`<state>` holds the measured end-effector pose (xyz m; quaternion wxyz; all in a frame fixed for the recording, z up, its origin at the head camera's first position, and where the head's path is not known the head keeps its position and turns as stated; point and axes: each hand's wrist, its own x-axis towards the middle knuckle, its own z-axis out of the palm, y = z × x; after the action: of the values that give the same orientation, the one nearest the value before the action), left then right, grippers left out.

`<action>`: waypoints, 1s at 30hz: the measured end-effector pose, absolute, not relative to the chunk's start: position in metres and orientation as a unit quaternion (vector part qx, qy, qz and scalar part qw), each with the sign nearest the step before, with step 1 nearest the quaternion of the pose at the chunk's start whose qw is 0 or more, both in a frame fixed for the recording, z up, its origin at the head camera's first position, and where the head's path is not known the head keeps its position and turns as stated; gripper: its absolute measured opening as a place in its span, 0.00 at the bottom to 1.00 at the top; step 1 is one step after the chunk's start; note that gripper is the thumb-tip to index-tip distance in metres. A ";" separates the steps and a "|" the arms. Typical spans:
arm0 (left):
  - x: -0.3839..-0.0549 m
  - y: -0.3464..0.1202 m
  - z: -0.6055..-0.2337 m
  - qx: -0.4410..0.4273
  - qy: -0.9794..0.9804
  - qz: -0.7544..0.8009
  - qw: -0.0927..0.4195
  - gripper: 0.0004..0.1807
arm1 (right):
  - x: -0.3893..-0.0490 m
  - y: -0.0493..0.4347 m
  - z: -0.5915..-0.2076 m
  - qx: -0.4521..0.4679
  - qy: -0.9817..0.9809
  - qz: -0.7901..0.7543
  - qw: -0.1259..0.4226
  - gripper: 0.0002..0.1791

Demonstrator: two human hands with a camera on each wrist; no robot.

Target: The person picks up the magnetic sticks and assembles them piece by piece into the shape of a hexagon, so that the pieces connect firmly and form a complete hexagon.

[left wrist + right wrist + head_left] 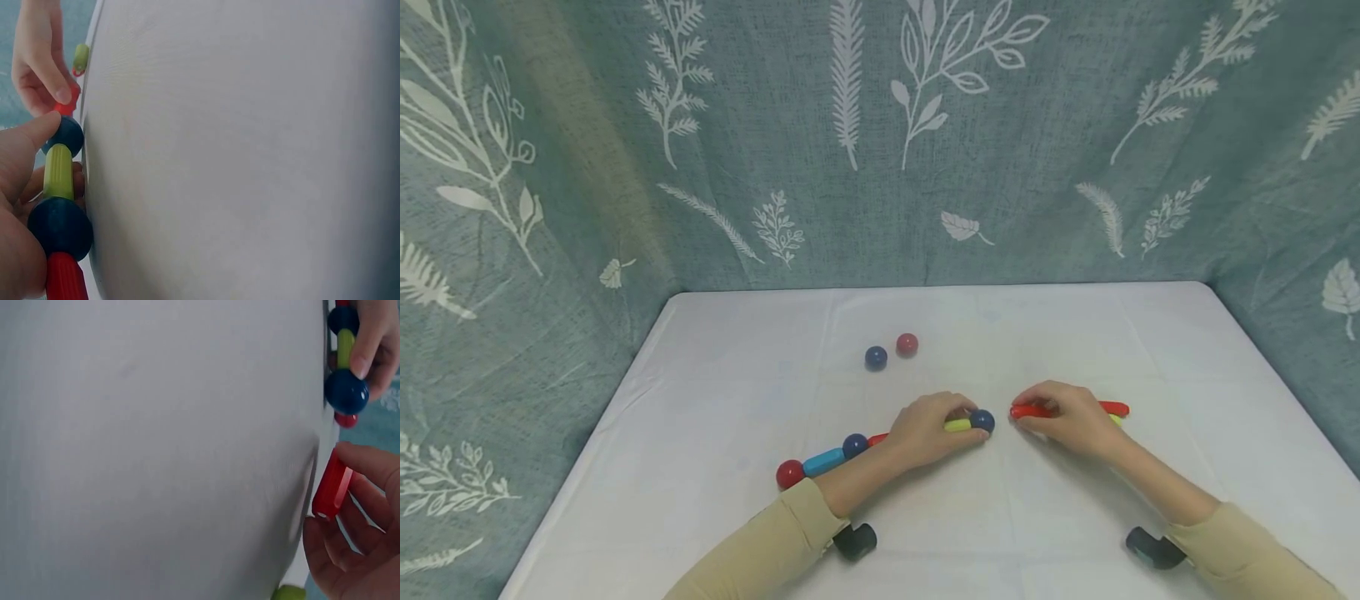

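My left hand (928,429) grips a chain of balls and rods near its right end, thumb and fingers around the dark blue end ball (982,421) and the yellow-green rod (59,170). Behind that rod come another blue ball (60,228) and a red rod (66,275). Farther left the chain runs through a blue ball (855,446) and a light blue rod (823,462) to a red ball (790,474). A short gap away, my right hand (1067,415) pinches a loose red rod (332,487), its tip pointing toward the end ball.
Beyond the hands lie a loose blue ball (876,358) and a red ball (907,345). Partly hidden behind the right hand are another red rod (1115,408) and a yellow-green rod (1116,420). A white cloth covers the table (730,358); a patterned curtain (880,225) hangs behind.
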<state>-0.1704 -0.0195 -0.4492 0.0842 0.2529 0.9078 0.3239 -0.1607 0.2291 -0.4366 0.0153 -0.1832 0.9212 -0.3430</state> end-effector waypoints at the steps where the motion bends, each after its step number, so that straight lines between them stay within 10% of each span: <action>1: -0.170 -0.020 -0.449 0.254 0.907 0.325 0.085 0.23 | -0.160 0.226 -0.437 -0.190 0.918 -0.347 0.021 0.13; 30: -0.168 -0.036 -0.445 0.267 0.914 0.295 0.078 0.25 | -0.161 0.213 -0.445 -0.223 0.899 -0.369 0.074 0.14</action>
<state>-0.1684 -0.0360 -0.4454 0.0778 0.2667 0.9143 0.2946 -0.1611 0.2128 -0.4449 0.0738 -0.2232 0.8992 -0.3691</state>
